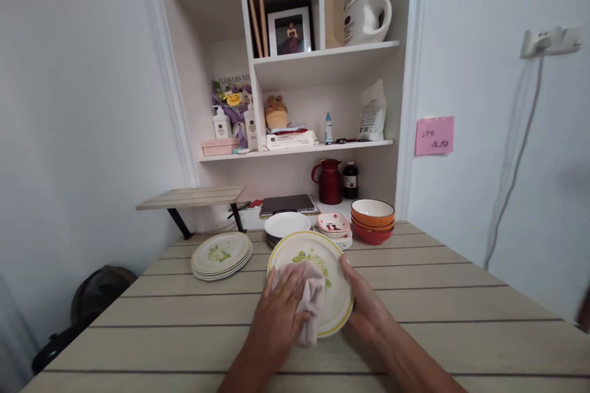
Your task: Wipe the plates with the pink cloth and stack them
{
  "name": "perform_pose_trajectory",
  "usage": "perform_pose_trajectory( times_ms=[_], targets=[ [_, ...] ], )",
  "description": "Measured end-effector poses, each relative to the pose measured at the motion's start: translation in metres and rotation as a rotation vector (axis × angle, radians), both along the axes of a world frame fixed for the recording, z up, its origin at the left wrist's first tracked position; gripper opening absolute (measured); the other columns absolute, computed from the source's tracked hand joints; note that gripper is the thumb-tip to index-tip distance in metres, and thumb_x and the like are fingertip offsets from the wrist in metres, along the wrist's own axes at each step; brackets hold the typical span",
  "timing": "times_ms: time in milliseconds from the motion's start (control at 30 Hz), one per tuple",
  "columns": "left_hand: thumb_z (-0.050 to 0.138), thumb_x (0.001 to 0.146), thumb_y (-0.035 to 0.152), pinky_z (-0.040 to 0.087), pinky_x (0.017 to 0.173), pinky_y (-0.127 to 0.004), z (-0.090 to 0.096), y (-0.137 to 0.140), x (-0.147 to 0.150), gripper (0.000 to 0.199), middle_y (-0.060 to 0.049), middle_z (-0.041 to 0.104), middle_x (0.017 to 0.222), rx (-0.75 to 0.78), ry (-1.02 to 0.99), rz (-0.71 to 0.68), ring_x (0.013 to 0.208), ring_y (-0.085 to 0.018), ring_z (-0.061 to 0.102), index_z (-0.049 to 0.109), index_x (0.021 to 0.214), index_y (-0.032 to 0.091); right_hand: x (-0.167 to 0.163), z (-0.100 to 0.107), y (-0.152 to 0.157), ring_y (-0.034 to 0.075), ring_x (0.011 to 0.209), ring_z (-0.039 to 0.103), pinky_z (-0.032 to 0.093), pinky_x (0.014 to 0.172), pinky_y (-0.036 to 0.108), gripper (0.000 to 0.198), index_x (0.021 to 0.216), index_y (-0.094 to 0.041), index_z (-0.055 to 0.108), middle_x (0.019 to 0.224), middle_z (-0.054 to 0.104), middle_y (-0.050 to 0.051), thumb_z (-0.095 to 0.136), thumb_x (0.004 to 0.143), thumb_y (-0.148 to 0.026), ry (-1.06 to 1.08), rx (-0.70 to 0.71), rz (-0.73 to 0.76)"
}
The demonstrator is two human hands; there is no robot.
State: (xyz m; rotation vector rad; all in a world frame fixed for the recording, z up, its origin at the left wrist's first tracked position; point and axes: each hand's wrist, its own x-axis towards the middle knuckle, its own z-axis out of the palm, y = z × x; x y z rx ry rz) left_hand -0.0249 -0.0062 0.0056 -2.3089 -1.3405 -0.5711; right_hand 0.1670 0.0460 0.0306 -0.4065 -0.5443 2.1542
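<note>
Just in front of the white plate stack [286,225], a green-rimmed plate [318,258] is held tilted above the surface [437,307], face toward the person. The left hand [276,313] presses a pinkish cloth [311,301] on it, fingers spread; the right hand [364,304] clamps the plate's right rim.

Near the middle of the table [437,295], your left hand [276,316] presses a cloth [313,295] on a plate [318,258] your right hand [366,307] holds. Stacked plates [221,255] lie left; stacked bowls [372,221] sit behind right, at the far edge.
</note>
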Motion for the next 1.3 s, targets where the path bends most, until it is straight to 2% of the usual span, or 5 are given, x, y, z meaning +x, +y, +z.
perform_pose_trajectory(
  times_ms=[300,467,633,933,1300],
  targets=[
    [0.038,0.098,0.029,0.032,0.112,-0.053,-0.012,0.010,-0.018,0.051,-0.008,0.038,0.152,0.079,-0.244,0.299,0.141,-0.024,0.032,0.029,0.147,0.021,-0.019,-0.006,-0.022,0.029,0.105,0.067,0.043,0.102,0.045,0.069,0.131,-0.007,0.054,0.111,0.072,0.019,0.059,0.082,-0.055,-0.075,-0.049,0.065],
    [0.037,0.098,0.029,0.031,0.113,-0.052,-0.011,0.010,-0.021,0.056,-0.010,0.035,0.153,0.077,-0.274,0.250,0.142,-0.023,0.029,0.019,0.151,0.021,-0.025,-0.007,-0.029,0.027,0.104,0.068,0.043,0.102,0.043,0.066,0.131,-0.008,0.055,0.114,0.071,0.018,0.058,0.084,-0.054,-0.042,-0.031,0.120],
    [0.039,0.098,0.033,0.025,0.116,-0.048,-0.004,0.002,-0.017,0.062,-0.007,0.031,0.155,-0.011,-0.176,0.046,0.144,-0.021,0.025,0.010,0.152,0.025,-0.027,-0.006,-0.030,0.026,0.101,0.069,0.045,0.101,0.040,0.059,0.126,-0.008,0.059,0.109,0.073,0.015,0.056,0.086,-0.051,-0.076,-0.038,0.077],
    [0.046,0.093,0.050,0.023,0.118,-0.049,0.016,-0.015,0.008,0.067,-0.002,0.028,0.156,-0.141,0.033,-0.220,0.144,-0.022,0.024,0.018,0.151,0.030,-0.013,-0.003,-0.011,0.028,0.104,0.068,0.043,0.102,0.043,0.062,0.119,-0.004,0.062,0.105,0.074,0.019,0.053,0.086,-0.055,0.004,-0.068,0.095],
    [0.044,0.096,0.038,0.022,0.116,-0.054,0.004,-0.002,-0.009,0.055,-0.005,0.042,0.150,0.080,-0.172,0.055,0.140,-0.022,0.034,0.028,0.148,0.027,0.005,-0.001,0.007,0.031,0.110,0.064,0.040,0.105,0.048,0.070,0.133,-0.008,0.052,0.113,0.071,0.020,0.056,0.083,-0.057,-0.009,-0.088,-0.097]
  ],
)
